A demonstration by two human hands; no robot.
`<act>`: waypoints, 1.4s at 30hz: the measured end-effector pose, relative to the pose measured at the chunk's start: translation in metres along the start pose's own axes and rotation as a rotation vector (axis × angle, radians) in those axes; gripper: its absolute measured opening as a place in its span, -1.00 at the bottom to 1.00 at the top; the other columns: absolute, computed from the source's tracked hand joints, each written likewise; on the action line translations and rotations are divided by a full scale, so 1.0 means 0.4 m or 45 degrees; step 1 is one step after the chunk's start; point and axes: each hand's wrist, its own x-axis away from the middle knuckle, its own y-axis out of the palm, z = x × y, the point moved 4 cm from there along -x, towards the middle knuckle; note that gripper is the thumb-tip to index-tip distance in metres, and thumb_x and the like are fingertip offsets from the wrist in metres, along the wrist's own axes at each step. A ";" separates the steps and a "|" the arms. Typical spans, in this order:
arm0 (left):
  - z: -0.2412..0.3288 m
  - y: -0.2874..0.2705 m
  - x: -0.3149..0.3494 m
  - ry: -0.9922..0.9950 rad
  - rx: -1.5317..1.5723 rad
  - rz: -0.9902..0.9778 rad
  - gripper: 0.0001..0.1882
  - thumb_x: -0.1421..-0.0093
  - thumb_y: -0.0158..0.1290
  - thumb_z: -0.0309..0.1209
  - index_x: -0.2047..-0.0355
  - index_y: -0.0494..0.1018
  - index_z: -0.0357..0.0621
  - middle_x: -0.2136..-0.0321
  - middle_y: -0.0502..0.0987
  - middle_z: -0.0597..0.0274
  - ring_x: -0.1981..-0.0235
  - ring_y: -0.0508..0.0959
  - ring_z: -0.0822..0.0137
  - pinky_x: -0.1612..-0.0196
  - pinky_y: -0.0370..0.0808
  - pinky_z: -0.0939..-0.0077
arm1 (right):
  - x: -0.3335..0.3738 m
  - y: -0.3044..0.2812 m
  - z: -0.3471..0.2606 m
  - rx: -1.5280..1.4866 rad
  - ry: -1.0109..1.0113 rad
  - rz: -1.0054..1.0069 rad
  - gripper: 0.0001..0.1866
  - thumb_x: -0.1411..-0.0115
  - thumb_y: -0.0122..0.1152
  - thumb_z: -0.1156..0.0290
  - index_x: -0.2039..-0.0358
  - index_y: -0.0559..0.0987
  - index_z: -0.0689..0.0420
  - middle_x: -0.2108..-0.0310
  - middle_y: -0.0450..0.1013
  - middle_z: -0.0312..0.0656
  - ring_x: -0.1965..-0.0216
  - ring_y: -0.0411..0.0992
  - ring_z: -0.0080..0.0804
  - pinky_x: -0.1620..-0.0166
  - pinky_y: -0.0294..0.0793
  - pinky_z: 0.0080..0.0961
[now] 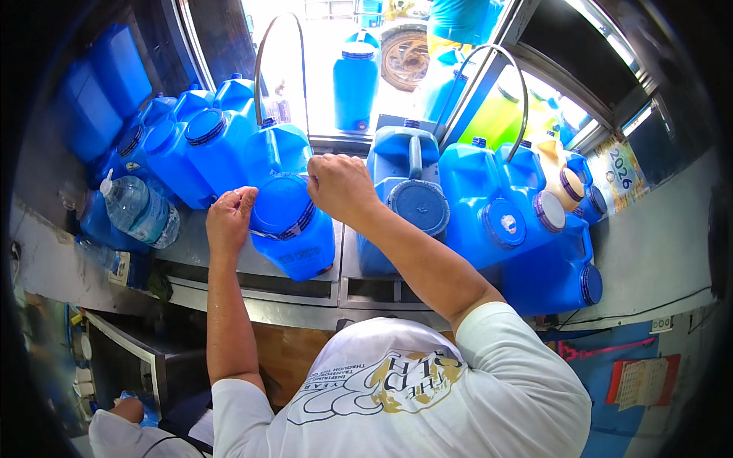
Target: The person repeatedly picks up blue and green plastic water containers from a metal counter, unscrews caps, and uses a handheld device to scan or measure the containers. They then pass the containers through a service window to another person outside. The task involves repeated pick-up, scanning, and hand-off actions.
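Observation:
A blue water jug [296,256] with a wide round blue lid [281,204] stands at the counter's near edge, between my hands. Around the lid's rim runs a dark printed plastic seal band [296,224]. My left hand [231,216] is closed at the lid's left edge, thumb against fingertips, pinching the band there. Over the lid's right edge, my right hand [341,185] is closed with its knuckles up, and a pale bit of the band shows by its fingers. My fingers hide parts of the band. Right of my right forearm stands another lidded blue jug [416,204].
Several blue jugs [172,153] crowd the left, beside a clear water bottle [141,210]. More blue jugs [489,206] and a cream jug [561,172] fill the right. Two curved metal spouts [527,91] arch over the counter [252,263]. Another person's sleeve [122,439] shows at lower left.

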 end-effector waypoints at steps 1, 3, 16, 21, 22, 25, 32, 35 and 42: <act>0.007 -0.004 -0.010 0.010 -0.047 -0.020 -0.51 -0.26 0.11 0.07 0.24 0.65 -0.14 0.32 0.65 0.08 0.27 0.63 0.12 0.20 0.52 0.31 | -0.002 0.002 0.000 0.005 -0.009 -0.012 -0.81 -0.19 0.16 0.29 0.35 0.60 0.14 0.34 0.58 -0.04 0.25 0.57 -0.07 0.12 0.47 -0.07; 0.017 -0.006 -0.031 -0.025 -0.168 -0.103 -0.52 -0.27 0.08 0.09 0.27 0.66 -0.09 0.33 0.65 0.08 0.26 0.63 0.05 0.21 0.53 0.25 | -0.013 0.008 0.004 -0.025 0.017 -0.035 -0.80 -0.19 0.17 0.28 0.33 0.61 0.15 0.35 0.58 -0.04 0.27 0.57 -0.07 0.13 0.48 -0.08; 0.064 0.005 -0.057 0.095 -0.162 -0.153 -0.79 -0.13 0.26 -0.24 0.30 0.65 -0.07 0.34 0.66 0.16 0.36 0.65 0.21 0.28 0.54 0.37 | 0.381 -0.346 0.283 -0.784 0.179 0.111 -0.81 -0.19 0.31 0.43 0.18 0.63 0.13 0.21 0.59 -0.22 0.17 0.54 -0.45 0.05 0.52 -0.45; 0.076 0.028 -0.088 0.082 -0.477 -0.055 -0.79 -0.15 0.23 -0.21 0.31 0.64 -0.05 0.32 0.66 0.15 0.29 0.65 0.09 0.23 0.55 0.25 | 0.734 -0.623 0.667 -0.207 0.671 0.529 -0.79 -0.30 0.24 0.35 0.14 0.62 0.19 0.20 0.59 -0.20 0.14 0.52 -0.44 -0.01 0.48 -0.49; 0.080 0.033 -0.095 0.060 -0.530 -0.035 -0.79 -0.16 0.22 -0.21 0.32 0.64 -0.04 0.31 0.66 0.15 0.28 0.64 0.06 0.22 0.55 0.23 | 0.811 -0.677 0.748 0.044 0.701 0.567 -0.78 -0.31 0.22 0.35 0.12 0.61 0.20 0.18 0.58 -0.18 0.12 0.52 -0.42 -0.01 0.49 -0.47; 0.101 0.047 -0.112 0.117 -0.679 0.018 -0.77 -0.15 0.22 -0.18 0.30 0.63 -0.03 0.32 0.66 0.14 0.28 0.65 0.06 0.21 0.55 0.20 | 1.052 -0.804 1.017 0.307 0.946 0.553 -0.73 -0.32 0.20 0.29 0.11 0.60 0.22 0.16 0.57 -0.15 0.10 0.52 -0.33 -0.01 0.49 -0.42; 0.074 0.095 -0.119 -0.177 -0.466 -0.409 -0.63 -0.25 0.13 -0.20 0.03 0.56 -0.14 0.13 0.64 0.01 0.10 0.63 0.05 0.02 0.53 0.30 | 1.432 -0.936 1.511 0.455 1.414 0.352 -0.48 -0.31 0.18 0.18 -0.16 0.44 0.24 -0.10 0.46 0.03 -0.13 0.41 -0.08 -0.19 0.35 -0.27; 0.082 0.116 -0.108 -0.076 -0.589 -0.307 -0.51 -0.28 0.07 -0.10 -0.11 0.48 -0.09 -0.03 0.55 -0.03 -0.07 0.53 -0.01 -0.16 0.43 0.24 | 1.480 -0.960 1.611 0.358 1.474 0.174 -0.43 -0.33 0.14 0.17 -0.25 0.36 0.21 -0.22 0.36 0.06 -0.25 0.31 -0.06 -0.27 0.26 -0.24; 0.150 0.154 -0.059 0.084 -0.892 -0.191 -0.55 -0.28 0.08 -0.20 -0.16 0.43 0.05 -0.12 0.50 0.13 -0.18 0.43 0.10 -0.25 0.31 0.15 | 1.730 -1.014 1.779 0.479 1.727 -0.095 -0.44 -0.34 0.11 0.20 -0.27 0.33 0.18 -0.22 0.35 0.09 -0.21 0.34 0.00 -0.24 0.30 -0.19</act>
